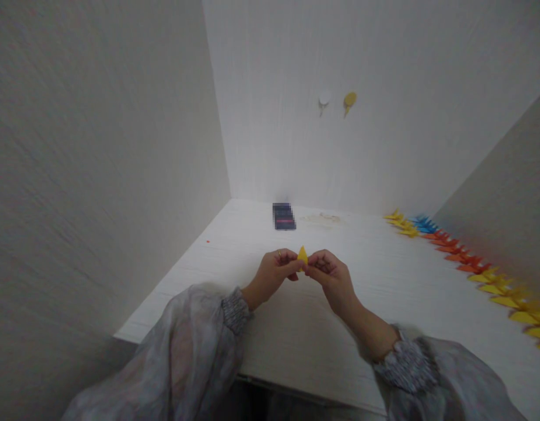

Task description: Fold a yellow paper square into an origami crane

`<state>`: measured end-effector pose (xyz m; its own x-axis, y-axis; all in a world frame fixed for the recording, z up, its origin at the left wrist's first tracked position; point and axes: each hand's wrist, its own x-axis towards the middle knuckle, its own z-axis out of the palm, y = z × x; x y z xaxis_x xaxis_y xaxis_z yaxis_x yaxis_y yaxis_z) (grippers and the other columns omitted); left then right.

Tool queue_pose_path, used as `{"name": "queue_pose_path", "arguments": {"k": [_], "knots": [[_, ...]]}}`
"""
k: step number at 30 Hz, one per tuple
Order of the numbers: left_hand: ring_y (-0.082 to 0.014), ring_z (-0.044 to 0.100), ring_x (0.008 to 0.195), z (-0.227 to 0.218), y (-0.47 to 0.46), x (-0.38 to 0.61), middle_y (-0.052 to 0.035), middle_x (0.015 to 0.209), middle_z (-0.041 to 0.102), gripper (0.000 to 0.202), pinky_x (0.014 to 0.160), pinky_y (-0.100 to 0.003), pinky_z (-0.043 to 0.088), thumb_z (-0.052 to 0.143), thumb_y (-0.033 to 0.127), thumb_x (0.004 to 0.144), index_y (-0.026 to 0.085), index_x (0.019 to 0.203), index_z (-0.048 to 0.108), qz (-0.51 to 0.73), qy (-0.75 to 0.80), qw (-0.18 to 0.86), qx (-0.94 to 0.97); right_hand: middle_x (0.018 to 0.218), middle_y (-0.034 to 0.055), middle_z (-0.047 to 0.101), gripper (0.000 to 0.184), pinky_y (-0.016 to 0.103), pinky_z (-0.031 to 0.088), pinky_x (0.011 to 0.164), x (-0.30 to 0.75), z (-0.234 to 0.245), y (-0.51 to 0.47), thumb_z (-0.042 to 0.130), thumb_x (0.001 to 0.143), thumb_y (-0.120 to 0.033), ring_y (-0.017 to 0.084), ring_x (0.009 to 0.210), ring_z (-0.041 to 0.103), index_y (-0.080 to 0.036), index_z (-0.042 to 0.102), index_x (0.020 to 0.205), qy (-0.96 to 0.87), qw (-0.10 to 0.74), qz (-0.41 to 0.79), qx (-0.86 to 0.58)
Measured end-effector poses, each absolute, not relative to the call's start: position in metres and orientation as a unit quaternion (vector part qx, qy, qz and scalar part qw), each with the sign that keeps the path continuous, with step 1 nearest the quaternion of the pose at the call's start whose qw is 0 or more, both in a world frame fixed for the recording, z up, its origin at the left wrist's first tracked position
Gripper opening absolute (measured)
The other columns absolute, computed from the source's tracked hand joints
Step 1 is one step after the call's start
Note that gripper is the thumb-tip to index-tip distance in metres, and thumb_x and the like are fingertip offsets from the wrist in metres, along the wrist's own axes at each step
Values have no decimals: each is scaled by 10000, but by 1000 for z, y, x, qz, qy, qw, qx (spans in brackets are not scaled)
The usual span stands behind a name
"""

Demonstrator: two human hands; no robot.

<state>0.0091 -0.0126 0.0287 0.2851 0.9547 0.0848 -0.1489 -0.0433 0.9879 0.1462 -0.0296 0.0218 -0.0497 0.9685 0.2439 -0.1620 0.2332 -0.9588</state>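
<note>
Between my hands, above the middle of the white table, is a small folded piece of yellow paper (302,255) with its point upward. My left hand (276,270) pinches its lower left side between thumb and fingers. On the other side, the thumb and fingertips of my right hand (332,276) close on its right edge. The lower part of the paper is partly covered by my fingertips. Both wrists come out of gathered grey sleeves.
Folded paper cranes in yellow (506,290), blue (425,224) and red (454,248) line the right side of the table (200,269). A dark blurred-out object (284,216) lies near the back wall. Two hooks, one white (324,99) and one yellow (349,100), hang on that wall.
</note>
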Motion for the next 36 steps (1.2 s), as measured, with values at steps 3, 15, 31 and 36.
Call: {"name": "queue_pose_path", "arguments": {"k": [3, 15, 31, 36], "knots": [[-43, 462, 428, 29, -13, 9, 13, 570, 578, 231, 427, -171, 371, 629, 339, 627, 124, 701, 585, 464, 370, 580, 559, 566, -52, 512, 182, 223, 342, 517, 145, 23, -31, 658, 622, -189, 88, 541, 467, -190, 482, 670, -532, 571, 503, -373], [-49, 419, 423, 24, -11, 8, 26, 487, 497, 285, 428, -186, 343, 574, 380, 669, 121, 570, 511, 503, 380, 556, 541, 582, -61, 514, 257, 226, 355, 521, 137, 26, -32, 648, 605, -200, 94, 543, 481, -208, 414, 711, -527, 558, 527, -365], [-67, 464, 404, 23, -11, 8, 33, 504, 530, 246, 413, -197, 366, 533, 380, 716, 139, 690, 491, 510, 397, 490, 585, 511, -6, 554, 229, 230, 337, 476, 136, 23, -31, 610, 656, -343, 85, 467, 455, -135, 603, 560, -573, 425, 552, -432], [-67, 464, 441, 25, -12, 8, 25, 521, 529, 241, 431, -190, 370, 536, 371, 715, 136, 676, 500, 510, 414, 471, 589, 481, -15, 548, 210, 221, 329, 444, 135, 23, -32, 630, 638, -325, 77, 428, 439, -144, 595, 537, -559, 439, 560, -426]]}}
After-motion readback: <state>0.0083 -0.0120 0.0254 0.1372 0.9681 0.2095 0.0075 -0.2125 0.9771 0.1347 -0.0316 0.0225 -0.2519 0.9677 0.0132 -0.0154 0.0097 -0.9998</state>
